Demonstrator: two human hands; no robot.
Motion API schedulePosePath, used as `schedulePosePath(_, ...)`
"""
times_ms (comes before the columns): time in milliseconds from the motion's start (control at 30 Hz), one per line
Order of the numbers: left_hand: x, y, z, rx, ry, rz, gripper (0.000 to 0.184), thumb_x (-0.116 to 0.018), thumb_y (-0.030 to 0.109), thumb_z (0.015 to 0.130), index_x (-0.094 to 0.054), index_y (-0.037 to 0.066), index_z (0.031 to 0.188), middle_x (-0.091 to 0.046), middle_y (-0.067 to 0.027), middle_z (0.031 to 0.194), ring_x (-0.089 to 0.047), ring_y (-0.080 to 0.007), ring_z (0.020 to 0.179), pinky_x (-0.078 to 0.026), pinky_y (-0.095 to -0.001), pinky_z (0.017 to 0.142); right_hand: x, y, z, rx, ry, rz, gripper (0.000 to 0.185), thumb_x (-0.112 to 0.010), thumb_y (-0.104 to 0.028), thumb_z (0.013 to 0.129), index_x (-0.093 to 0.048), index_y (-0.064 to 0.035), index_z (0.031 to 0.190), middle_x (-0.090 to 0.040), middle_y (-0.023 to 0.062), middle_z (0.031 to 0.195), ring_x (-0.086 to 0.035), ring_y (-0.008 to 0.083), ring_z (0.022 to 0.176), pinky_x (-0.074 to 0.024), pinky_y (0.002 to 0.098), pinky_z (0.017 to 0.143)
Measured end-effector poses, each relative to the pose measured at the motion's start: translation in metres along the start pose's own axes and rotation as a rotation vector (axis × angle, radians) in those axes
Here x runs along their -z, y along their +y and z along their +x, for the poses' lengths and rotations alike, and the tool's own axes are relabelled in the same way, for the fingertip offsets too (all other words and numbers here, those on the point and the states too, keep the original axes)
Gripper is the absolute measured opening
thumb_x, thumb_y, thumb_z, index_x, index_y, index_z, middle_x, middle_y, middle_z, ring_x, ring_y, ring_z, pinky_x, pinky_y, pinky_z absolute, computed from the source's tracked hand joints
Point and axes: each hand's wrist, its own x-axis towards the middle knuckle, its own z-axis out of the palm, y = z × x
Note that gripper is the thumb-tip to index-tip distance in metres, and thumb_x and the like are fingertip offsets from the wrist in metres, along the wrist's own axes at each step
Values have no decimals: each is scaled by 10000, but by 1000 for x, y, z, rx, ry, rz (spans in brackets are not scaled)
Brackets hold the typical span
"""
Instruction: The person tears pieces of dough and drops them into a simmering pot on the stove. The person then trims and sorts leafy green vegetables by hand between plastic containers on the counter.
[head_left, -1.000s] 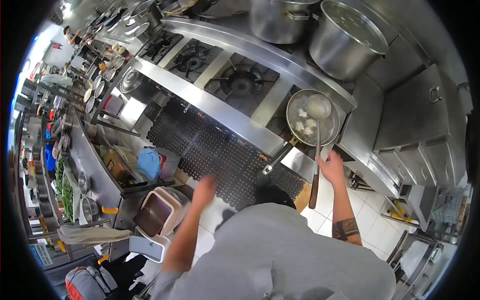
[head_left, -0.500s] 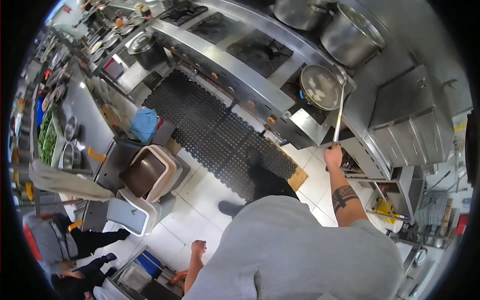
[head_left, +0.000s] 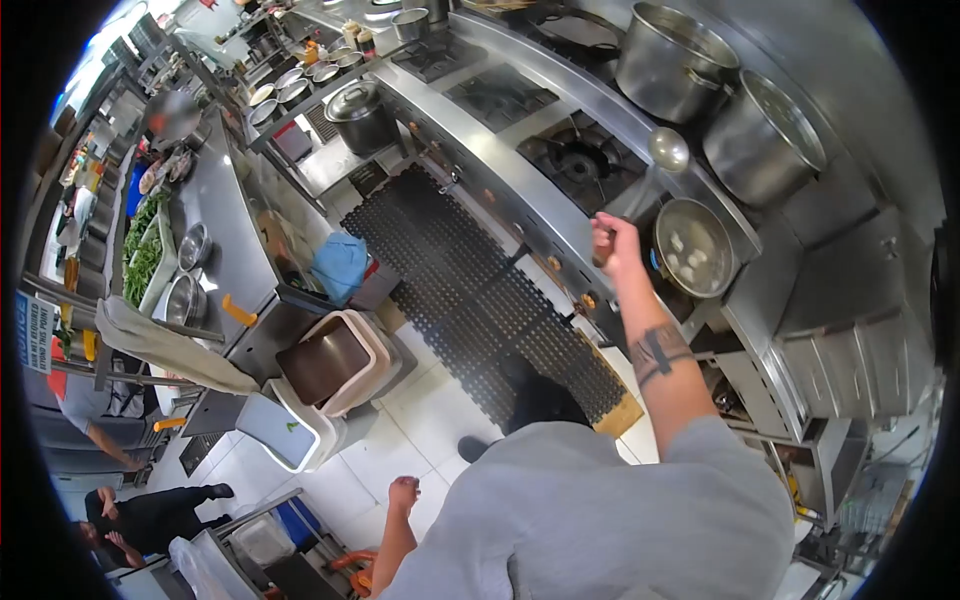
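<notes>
Gripping the ladle (head_left: 668, 150) by its handle, with the fingers of the right hand (head_left: 616, 240) wrapped around it. Holding it out above the stove (head_left: 500, 150), between a burner (head_left: 582, 163) and the pan (head_left: 693, 248) of pale pieces in liquid, with its bowl near two big steel pots (head_left: 757, 145). Holding the left hand (head_left: 403, 494) low, well apart from the stove, with fingers curled in over the tiled floor (head_left: 372, 470). Standing with one foot (head_left: 515, 372) on the black mat (head_left: 450, 270).

Right hand (head_left: 617, 241), clenched; arm (head_left: 665, 370) outstretched behind it. Left hand (head_left: 404, 494), loosely curled; well behind and left of the right.
</notes>
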Motion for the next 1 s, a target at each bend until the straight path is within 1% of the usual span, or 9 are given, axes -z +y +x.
schedulePosePath(167, 1, 4, -35, -102, 129, 89, 364, -732, 248, 980, -730, -24, 1221, -785, -120, 956, -746, -221, 861, -596, -368, 777, -25, 72, 114, 44, 102, -50, 111, -684, -13, 864, -625, -107, 862, -576, 4, 723, -509, 130, 534, -422, 258, 465)
schedulePosePath(233, -3, 15, -69, -185, 203, 135, 390, -713, 283, 1000, -728, -9, 1259, -796, -159, 1033, -757, -233, 898, -595, -370, 860, -23, 108, 128, 486, 103, -562, 148, -697, -36, 853, -608, -139, 796, -529, -30, 675, -513, 127, 552, -432, 253, 516)
schedulePosePath(300, -13, 17, -103, -103, 275, -47, 403, -700, 311, 1007, -728, 10, 1273, -793, -174, 1072, -761, -263, 951, -591, -385, 893, 3, 102, 171, 14, 152, -279, 189, -620, -157, 976, -579, -140, 792, -523, -17, 677, -530, 139, 574, -444, 268, 517)
schedulePosePath(400, -26, -51, -119, -72, 289, -78, 439, -683, 370, 1011, -730, 39, 1295, -784, -199, 1139, -752, -327, 1058, -580, -417, 959, 44, 102, 198, -60, 329, -510, 238, -642, -277, 1004, -642, -53, 925, -625, 69, 734, -642, 228, 645, -547, 353, 600)
schedulePosePath(533, -30, -146, -137, 124, 215, 100, 521, -702, 460, 970, -735, 66, 1309, -762, -211, 1239, -704, -400, 1197, -553, -449, 1048, -3, 154, 102, 330, 347, -1312, 466, -687, -248, 934, -677, 117, 1223, -742, 294, 1036, -723, 403, 819, -583, 478, 825)
schedulePosePath(600, -18, -190, -141, 191, 167, 126, 529, -721, 448, 956, -736, 59, 1314, -765, -215, 1245, -706, -389, 1210, -557, -441, 1050, -25, 211, 52, 969, 472, -1977, 480, -697, -226, 917, -665, 128, 1239, -692, 339, 1205, -699, 443, 1051, -543, 501, 958)
schedulePosePath(733, 36, -273, -123, 166, 255, 9, 525, -730, 424, 939, -739, 45, 1303, -766, -220, 1239, -713, -383, 1200, -563, -445, 1041, -79, 391, -68, 575, -190, -1813, 512, -741, -192, 866, -655, 84, 1289, -670, 332, 1234, -617, 485, 1232, -488, 518, 1081)
schedulePosePath(867, 151, -296, -92, 40, 436, -31, 533, -680, 418, 959, -729, 4, 1290, -732, -255, 1282, -689, -423, 1215, -546, -480, 1061, -158, 576, -199, 42, -1132, -1860, 618, -826, -168, 857, -619, 16, 1409, -617, 239, 1358, -730, 347, 1012, -589, 442, 928)
schedulePosePath(1000, 292, -263, -58, -113, 512, -55, 514, -655, 368, 978, -702, -10, 1324, -700, -263, 1340, -641, -430, 1283, -504, -487, 1113, -235, 675, -314, -81, -1603, -1898, 591, -813, -204, 907, -617, -22, 1435, -609, 210, 1371, -738, 292, 1025, -592, 419, 938)
